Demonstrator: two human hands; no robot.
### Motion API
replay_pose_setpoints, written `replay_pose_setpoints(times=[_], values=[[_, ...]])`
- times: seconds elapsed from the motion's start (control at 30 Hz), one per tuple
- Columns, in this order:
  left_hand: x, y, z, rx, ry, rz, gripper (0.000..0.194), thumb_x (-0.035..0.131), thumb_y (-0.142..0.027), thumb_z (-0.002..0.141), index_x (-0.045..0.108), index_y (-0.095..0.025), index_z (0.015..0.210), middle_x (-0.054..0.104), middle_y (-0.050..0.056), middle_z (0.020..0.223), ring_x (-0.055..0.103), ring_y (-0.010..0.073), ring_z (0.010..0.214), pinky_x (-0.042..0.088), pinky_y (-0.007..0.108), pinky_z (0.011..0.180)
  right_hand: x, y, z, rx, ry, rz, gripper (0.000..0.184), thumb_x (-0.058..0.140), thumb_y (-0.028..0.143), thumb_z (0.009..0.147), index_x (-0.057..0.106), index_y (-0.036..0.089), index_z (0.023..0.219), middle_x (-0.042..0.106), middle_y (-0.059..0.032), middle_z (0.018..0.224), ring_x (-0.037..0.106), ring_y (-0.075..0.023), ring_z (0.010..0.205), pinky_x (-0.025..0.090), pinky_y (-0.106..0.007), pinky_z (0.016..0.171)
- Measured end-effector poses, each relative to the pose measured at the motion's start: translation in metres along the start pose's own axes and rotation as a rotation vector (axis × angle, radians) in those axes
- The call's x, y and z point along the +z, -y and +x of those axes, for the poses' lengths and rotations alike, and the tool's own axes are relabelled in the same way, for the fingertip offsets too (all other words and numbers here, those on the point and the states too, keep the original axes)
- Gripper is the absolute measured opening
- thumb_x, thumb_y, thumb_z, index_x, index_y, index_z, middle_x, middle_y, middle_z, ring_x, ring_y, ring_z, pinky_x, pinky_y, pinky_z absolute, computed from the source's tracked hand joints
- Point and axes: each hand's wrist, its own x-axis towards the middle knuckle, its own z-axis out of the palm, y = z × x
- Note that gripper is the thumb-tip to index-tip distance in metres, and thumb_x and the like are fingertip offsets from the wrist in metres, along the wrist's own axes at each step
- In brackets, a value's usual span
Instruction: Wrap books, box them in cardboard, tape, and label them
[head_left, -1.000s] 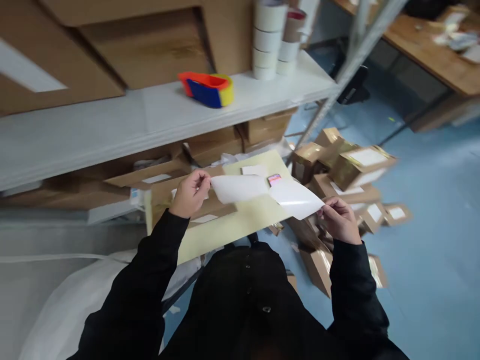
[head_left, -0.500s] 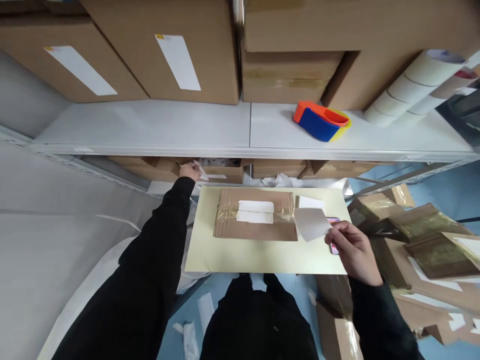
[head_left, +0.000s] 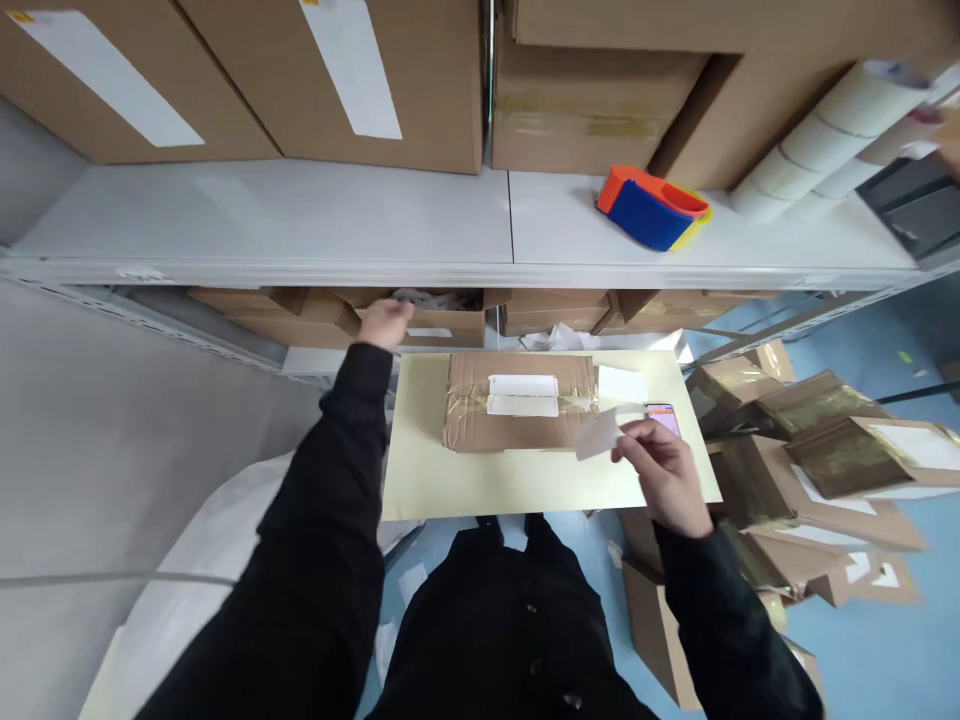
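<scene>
My right hand pinches a white paper label by its edge; the label hangs over the right end of a taped cardboard box. That box lies on a pale yellow board, with white labels on its top. My left hand reaches to the lower shelf, at the edge of an open carton with pale stuff inside. Its fingers are blurred, and no paper shows in them. Partly behind my right hand lies a phone, and near it a white paper.
Large cartons stand on the grey shelf above, beside a blue and orange tape dispenser and stacked white rolls. Taped boxes are piled on the blue floor at right. A white sack stands at left.
The white strip at my left hand no longer shows there. My right hand has moved left with the label, which now tilts over the box's end. The whole view has shifted slightly.
</scene>
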Motion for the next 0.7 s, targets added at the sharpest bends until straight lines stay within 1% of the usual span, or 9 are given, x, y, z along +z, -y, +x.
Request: replay_pose_setpoints(times=[0.1, 0.17, 0.2, 0.27, 0.37, 0.47, 0.6, 0.63, 0.7], values=[[0.008, -0.051, -0.115, 0.337, -0.031, -0.266, 0.022, 0.058, -0.039, 0.077, 0.058, -0.018, 0.085, 0.064, 0.005, 0.079, 0.06, 0.0166, 0.072, 0.049, 0.03, 0.068, 0.03, 0.014, 0.002, -0.075, -0.002, 0.031, 0.014, 0.065, 0.035, 0.078, 0.058, 0.023, 0.075, 0.06, 0.0012, 0.066, 0.056, -0.0137, 0.062, 0.046, -0.027, 0.062], [0.017, -0.076, -0.185, 0.64, 0.039, -0.244, 0.03, 0.07, -0.041, 0.068, 0.059, -0.021, 0.087, 0.064, 0.007, 0.088, 0.061, 0.0199, 0.081, 0.051, 0.032, 0.072, 0.049, 0.022, -0.003, -0.11, -0.021, 0.066, 0.017, 0.065, 0.037, 0.077, 0.057, 0.023, 0.075, 0.059, 0.0015, 0.066, 0.056, -0.0137, 0.061, 0.047, -0.028, 0.061], [0.021, -0.084, -0.21, 0.733, 0.042, -0.19, 0.035, 0.073, -0.04, 0.066, 0.06, -0.022, 0.093, 0.064, 0.008, 0.095, 0.061, 0.0224, 0.089, 0.051, 0.035, 0.077, 0.058, 0.025, -0.006, -0.122, -0.025, 0.084, 0.018, 0.065, 0.038, 0.077, 0.056, 0.023, 0.074, 0.058, 0.0019, 0.065, 0.056, -0.0136, 0.06, 0.047, -0.028, 0.061], [0.026, -0.089, -0.241, 0.79, -0.037, -0.111, 0.02, 0.066, -0.031, 0.075, 0.06, -0.023, 0.093, 0.064, 0.008, 0.095, 0.061, 0.0217, 0.09, 0.051, 0.035, 0.078, 0.071, 0.028, -0.015, -0.137, -0.008, 0.115, 0.021, 0.063, 0.041, 0.078, 0.054, 0.023, 0.072, 0.056, 0.0022, 0.063, 0.054, -0.0132, 0.059, 0.046, -0.028, 0.06], [0.024, -0.079, -0.248, 0.77, -0.108, -0.11, 0.014, 0.049, -0.019, 0.086, 0.061, -0.024, 0.091, 0.065, 0.006, 0.091, 0.063, 0.018, 0.088, 0.051, 0.032, 0.079, 0.075, 0.027, -0.029, -0.166, 0.121, 0.156, 0.021, 0.06, 0.044, 0.08, 0.056, 0.024, 0.08, 0.058, 0.0, 0.07, 0.055, -0.0146, 0.065, 0.047, -0.029, 0.063], [0.016, -0.066, -0.238, 0.619, -0.133, -0.286, 0.012, 0.05, -0.022, 0.086, 0.061, -0.022, 0.087, 0.066, 0.004, 0.087, 0.063, 0.0163, 0.084, 0.051, 0.03, 0.077, 0.06, 0.023, -0.036, -0.299, 0.258, 0.031, 0.03, 0.063, 0.047, 0.076, 0.059, 0.024, 0.094, 0.06, -0.0068, 0.1, 0.058, -0.0203, 0.089, 0.049, -0.034, 0.074], [0.016, -0.052, -0.227, 0.252, -0.027, -0.652, 0.019, 0.059, -0.038, 0.078, 0.059, -0.019, 0.082, 0.066, 0.003, 0.078, 0.063, 0.0153, 0.072, 0.052, 0.028, 0.067, 0.035, 0.015, -0.03, -0.39, -0.216, -0.282, 0.046, 0.069, 0.045, 0.071, 0.056, 0.023, 0.108, 0.055, -0.0104, 0.114, 0.053, -0.0231, 0.099, 0.046, -0.037, 0.078], [0.019, -0.05, -0.226, 0.193, 0.017, -0.718, 0.022, 0.061, -0.04, 0.076, 0.058, -0.019, 0.08, 0.065, 0.002, 0.077, 0.062, 0.0148, 0.071, 0.052, 0.027, 0.066, 0.031, 0.012, -0.027, -0.358, -0.255, -0.287, 0.048, 0.069, 0.045, 0.07, 0.054, 0.022, 0.11, 0.057, -0.0096, 0.11, 0.054, -0.0217, 0.094, 0.046, -0.035, 0.075], [0.027, -0.044, -0.226, 0.117, 0.085, -0.804, 0.024, 0.065, -0.042, 0.072, 0.058, -0.019, 0.077, 0.064, 0.001, 0.074, 0.061, 0.0135, 0.068, 0.051, 0.026, 0.065, 0.027, 0.006, -0.022, -0.277, -0.162, -0.224, 0.039, 0.066, 0.045, 0.073, 0.057, 0.02, 0.101, 0.061, -0.0057, 0.092, 0.056, -0.0172, 0.078, 0.046, -0.031, 0.069]])
